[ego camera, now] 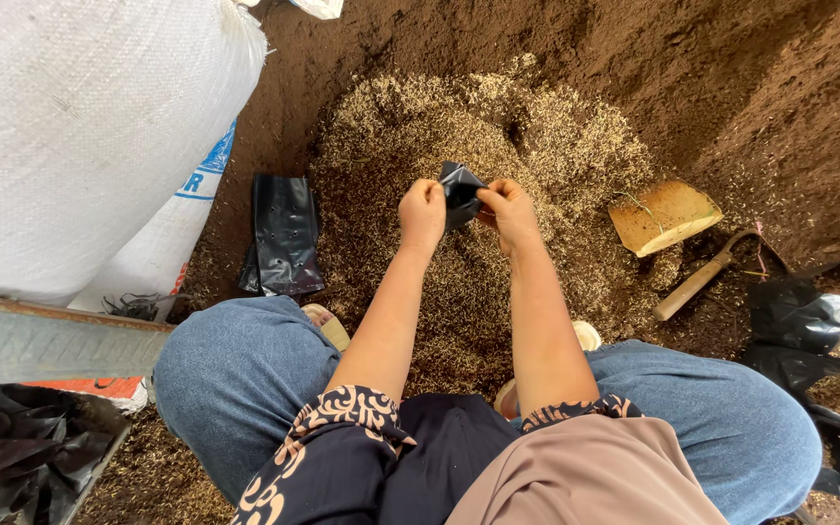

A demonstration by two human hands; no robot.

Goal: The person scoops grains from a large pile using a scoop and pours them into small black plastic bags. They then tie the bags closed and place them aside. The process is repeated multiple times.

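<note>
You held a small black plastic bag between both hands, out in front of your knees and above the heap of pale husks; your left hand was closed on its left edge, fingers curled in and pinched tight, and your right hand was closed on its right edge in the same narrow pinch; the bag sat squarely between the two grips, neither hand nearer than the other. Its crumpled body rose up and away from your thumbs, so its long axis ran roughly away from you, tilted a little to the left; whether its mouth was up or down, you could not have told from this view.

A flat stack of the same black bags lay on the soil just left of the heap, nearer your left hand and well apart from the one you held; a hoe with a wooden handle lay to your right, beside more loose black plastic; a large white woven sack stood close on your left.
</note>
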